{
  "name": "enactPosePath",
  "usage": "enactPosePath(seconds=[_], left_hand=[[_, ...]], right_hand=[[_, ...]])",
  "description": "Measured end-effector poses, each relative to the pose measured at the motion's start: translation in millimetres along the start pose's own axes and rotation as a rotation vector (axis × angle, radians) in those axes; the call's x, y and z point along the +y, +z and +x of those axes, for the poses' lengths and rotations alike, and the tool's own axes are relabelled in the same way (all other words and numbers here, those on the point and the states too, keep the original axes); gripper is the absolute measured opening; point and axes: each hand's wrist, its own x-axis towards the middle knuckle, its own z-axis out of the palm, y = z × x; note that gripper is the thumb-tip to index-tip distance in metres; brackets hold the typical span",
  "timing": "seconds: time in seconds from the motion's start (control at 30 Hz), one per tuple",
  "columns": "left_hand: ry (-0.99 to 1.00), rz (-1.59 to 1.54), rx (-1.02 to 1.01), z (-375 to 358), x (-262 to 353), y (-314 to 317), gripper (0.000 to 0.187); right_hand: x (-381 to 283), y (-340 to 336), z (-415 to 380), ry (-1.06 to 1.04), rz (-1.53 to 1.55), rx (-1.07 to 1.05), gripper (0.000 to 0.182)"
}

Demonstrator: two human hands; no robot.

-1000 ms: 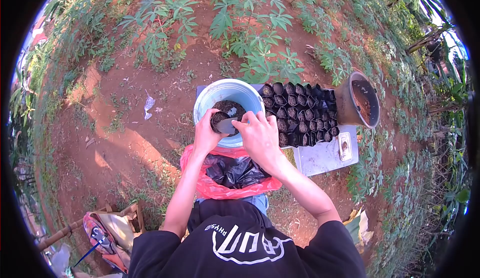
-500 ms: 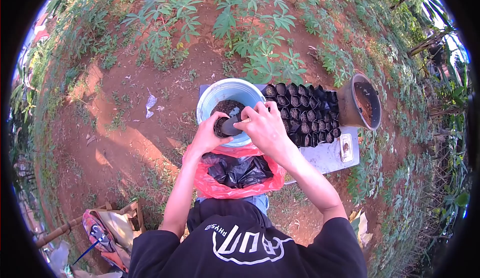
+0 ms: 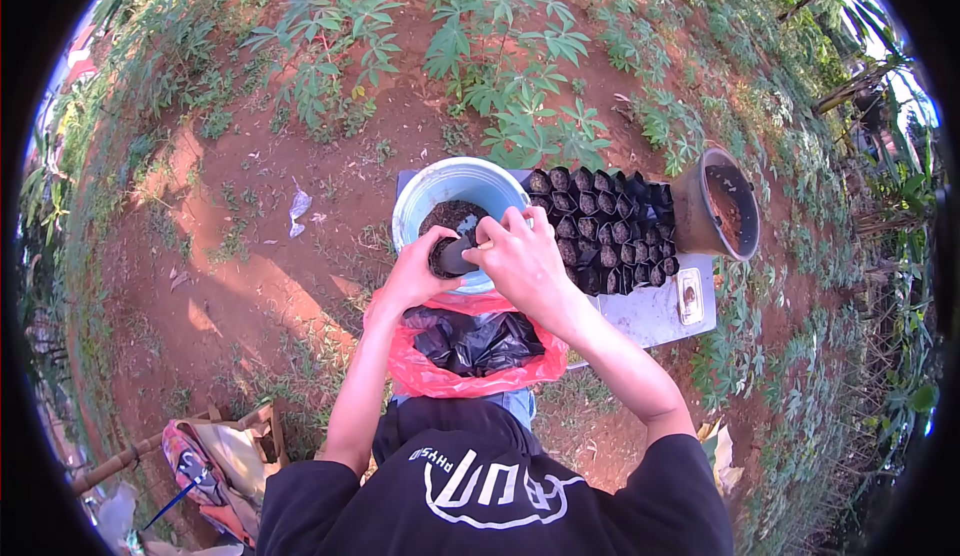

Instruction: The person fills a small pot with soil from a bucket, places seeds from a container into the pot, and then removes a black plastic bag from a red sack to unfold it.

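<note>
My left hand (image 3: 412, 273) is closed around a small black planting bag (image 3: 438, 258) with dark soil showing at its mouth, held over the near side of a light blue bucket (image 3: 408, 206). My right hand (image 3: 522, 259) grips what looks like a small hand trowel (image 3: 461, 255), its dark blade at the bag's mouth and a bit of pale handle between the fingers. Dark soil (image 3: 452, 216) lies in the bucket. Below the bucket, a red plastic bag (image 3: 405, 361) holds folded black plastic bags (image 3: 480, 341).
Rows of soil-filled black planting bags (image 3: 605, 226) stand on a grey table (image 3: 640, 314) to the right. Beside them are a tilted brown bucket (image 3: 697, 211) with reddish soil and a small clear tray (image 3: 690, 296). Leafy plants (image 3: 520, 86) grow ahead; a patterned bag (image 3: 205, 471) lies lower left.
Both hands stay over the bucket with only slight movement. The trowel's blade sits a little lower against the bag, and my right fingers have shifted slightly.
</note>
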Motion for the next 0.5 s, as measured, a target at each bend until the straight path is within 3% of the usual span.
enactPosePath(seconds=[0.27, 0.5], left_hand=[[-0.004, -0.011, 0.025, -2.1, -0.4, -2.3, 0.068], [-0.006, 0.011, 0.025, 1.5, -0.3, -0.1, 0.068]], right_hand=[[7.8, -6.6, -8.5, 0.139, 0.032, 0.010, 0.026], [3.6, -0.2, -7.9, 0.116, -0.074, 0.041, 0.022]])
